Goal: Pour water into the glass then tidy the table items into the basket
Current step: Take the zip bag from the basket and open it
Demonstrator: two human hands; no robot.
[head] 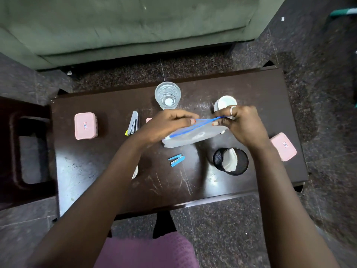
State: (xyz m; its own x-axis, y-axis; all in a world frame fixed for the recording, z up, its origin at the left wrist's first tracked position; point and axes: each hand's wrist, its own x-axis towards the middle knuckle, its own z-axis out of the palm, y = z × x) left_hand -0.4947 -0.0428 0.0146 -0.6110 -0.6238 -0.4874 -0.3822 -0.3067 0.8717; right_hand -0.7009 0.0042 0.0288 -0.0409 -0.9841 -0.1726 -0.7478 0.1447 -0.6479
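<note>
The glass (167,95) already holds water, so tidying seems underway. Both hands, left (168,123) and right (241,123), pinch the blue-edged mouth of a clear pouch (193,137) held over the table (92,171). Next, I'd guess, something goes inside, perhaps the stapler (176,159).

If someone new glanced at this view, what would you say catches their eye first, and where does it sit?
First, the two hands at the centre of the dark table: the left hand and right hand pull open the blue-edged top of a clear zip pouch. Just beyond them stands a glass of water, and pink boxes sit at the left and right ends.
</note>
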